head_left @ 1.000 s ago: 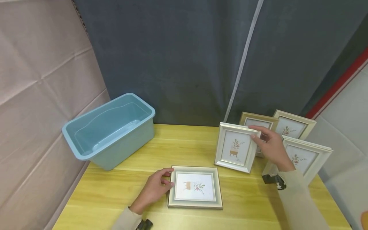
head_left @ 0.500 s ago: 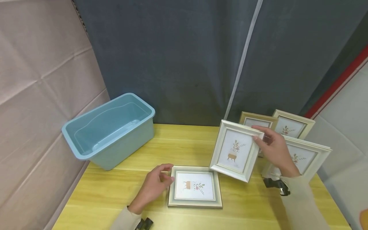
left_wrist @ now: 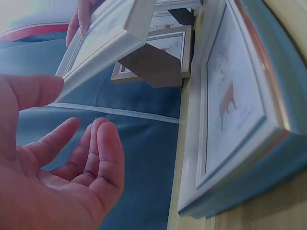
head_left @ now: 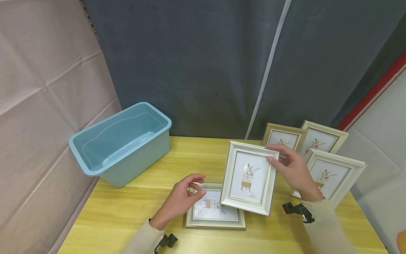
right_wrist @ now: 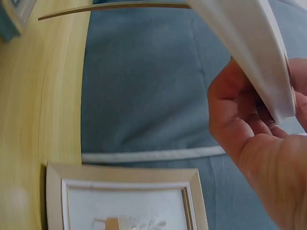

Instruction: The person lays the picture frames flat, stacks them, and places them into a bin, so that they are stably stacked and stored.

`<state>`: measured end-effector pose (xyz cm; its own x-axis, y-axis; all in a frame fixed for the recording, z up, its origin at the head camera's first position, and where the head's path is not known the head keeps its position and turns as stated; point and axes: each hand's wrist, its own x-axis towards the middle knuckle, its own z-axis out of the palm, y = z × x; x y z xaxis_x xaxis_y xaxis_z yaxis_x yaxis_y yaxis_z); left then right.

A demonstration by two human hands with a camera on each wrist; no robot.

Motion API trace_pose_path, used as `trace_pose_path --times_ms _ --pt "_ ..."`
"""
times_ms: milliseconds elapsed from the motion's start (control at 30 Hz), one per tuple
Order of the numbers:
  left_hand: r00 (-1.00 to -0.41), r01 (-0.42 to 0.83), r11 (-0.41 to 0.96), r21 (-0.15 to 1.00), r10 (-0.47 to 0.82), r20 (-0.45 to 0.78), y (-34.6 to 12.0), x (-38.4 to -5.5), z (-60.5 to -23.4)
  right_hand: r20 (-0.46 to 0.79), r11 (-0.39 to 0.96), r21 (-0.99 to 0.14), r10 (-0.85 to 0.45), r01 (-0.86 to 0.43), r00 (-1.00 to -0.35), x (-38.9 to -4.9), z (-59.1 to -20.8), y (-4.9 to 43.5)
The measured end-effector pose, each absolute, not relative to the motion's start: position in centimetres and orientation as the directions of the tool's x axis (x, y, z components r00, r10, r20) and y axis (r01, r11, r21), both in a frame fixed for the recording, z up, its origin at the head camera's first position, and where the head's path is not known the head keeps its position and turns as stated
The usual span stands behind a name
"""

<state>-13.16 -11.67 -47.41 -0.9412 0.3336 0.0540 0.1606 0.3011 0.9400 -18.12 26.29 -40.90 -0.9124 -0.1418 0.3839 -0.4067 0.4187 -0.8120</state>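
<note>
In the head view my right hand [head_left: 293, 171] pinches the upper right corner of a white picture frame [head_left: 248, 178], held tilted above the table. The right wrist view shows the thumb and fingers on either side of its edge [right_wrist: 254, 52]. My left hand [head_left: 180, 198] hovers over the left side of a grey-green picture frame [head_left: 215, 223], which lies face up on the table. Its fingers are loosely bent with nothing between them, as the left wrist view of the hand [left_wrist: 72, 163] shows. The held frame partly covers the lying one.
A blue plastic bin [head_left: 142, 148] stands at the back left of the wooden table [head_left: 196, 160]. Standing at the right are a tan frame [head_left: 283, 137], a cream frame [head_left: 321, 139] and a larger white frame [head_left: 333, 176]. A dark curtain [head_left: 190, 70] hangs behind.
The right hand has lifted the white frame off its place by the standing frames and brought it left and nearer. The left hand has moved slightly right and up, off the lying frame's edge.
</note>
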Motion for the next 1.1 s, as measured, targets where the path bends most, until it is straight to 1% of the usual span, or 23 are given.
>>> trace_pose_path --times_ms 167,300,400,467,533,733,833,933,1100 --pt "-0.909 0.176 0.234 0.956 0.411 0.067 -10.8 -13.7 -46.8 0.328 0.351 -0.858 -0.186 -0.374 -0.926 -17.6 -40.7 25.0" --pt "-0.852 0.229 0.103 0.968 0.502 0.148 -10.2 -14.5 -46.8 0.323 0.261 -0.889 -0.225 -0.376 -0.919 -17.5 -41.0 24.0" --pt "-0.806 0.247 0.004 0.969 0.556 0.203 -9.9 -15.0 -47.1 0.317 0.232 -0.9 -0.233 -0.369 -0.919 -17.3 -41.4 23.4" --pt "-0.783 0.237 -0.043 0.971 0.582 0.217 -9.8 -15.2 -47.2 0.299 0.238 -0.905 -0.229 -0.352 -0.926 -17.1 -41.6 23.0" --pt "-0.763 0.213 -0.078 0.974 0.609 0.216 -9.7 -15.2 -47.4 0.284 0.217 -0.917 -0.23 -0.334 -0.931 -16.9 -41.8 22.8" --pt "-0.715 0.106 -0.122 0.987 0.68 0.161 -9.4 -15.1 -47.7 0.284 0.076 -0.947 -0.265 -0.313 -0.922 -16.9 -42.9 22.3" --pt "-0.706 0.077 -0.132 0.988 0.693 0.148 -9.4 -15.0 -47.8 0.281 0.057 -0.951 -0.264 -0.305 -0.923 -17.0 -43.3 22.3" --pt "-0.714 0.084 -0.124 0.989 0.684 0.147 -9.4 -15.0 -48.0 0.266 0.06 -0.955 -0.252 -0.29 -0.93 -17.0 -43.6 22.2" --pt "-0.754 0.1 -0.066 0.993 0.646 0.119 -9.4 -14.7 -48.2 0.25 0.072 -0.959 -0.228 -0.272 -0.941 -17.2 -44.0 22.2"
